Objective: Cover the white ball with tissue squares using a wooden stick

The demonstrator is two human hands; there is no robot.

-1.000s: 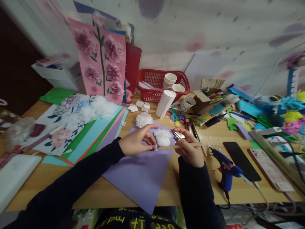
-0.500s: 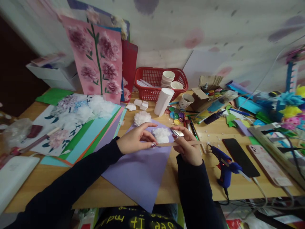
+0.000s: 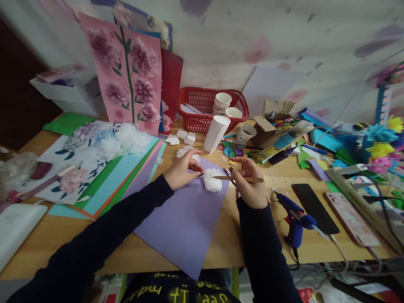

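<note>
A white ruffled paper flower (image 3: 212, 182) sits on the purple sheet (image 3: 181, 223). At its left edge, the thumb and fingers of my left hand (image 3: 183, 170) pinch the paper; the exact contact is small. My right hand (image 3: 254, 183) is closed around a flat wooden stick (image 3: 232, 178), whose narrow tip lies over the flower. Between the same fingers is a slim silvery metal tool (image 3: 228, 173), its kind unclear. Behind my left hand is a second white paper flower (image 3: 186, 150), partly hidden.
A white paper roll (image 3: 216, 134) stands behind, near small paint pots (image 3: 232, 150) and a cup (image 3: 246, 133). Farther back is a red basket (image 3: 197, 122). At right lie a blue glue gun (image 3: 295, 221) and two phones, one black (image 3: 315, 208). Coloured sheets (image 3: 104, 185) lie left.
The wooden stick has swung up from below the flower, its tip away from my left fingers and over the flower. My left hand has shifted slightly up to the flower's left edge.
</note>
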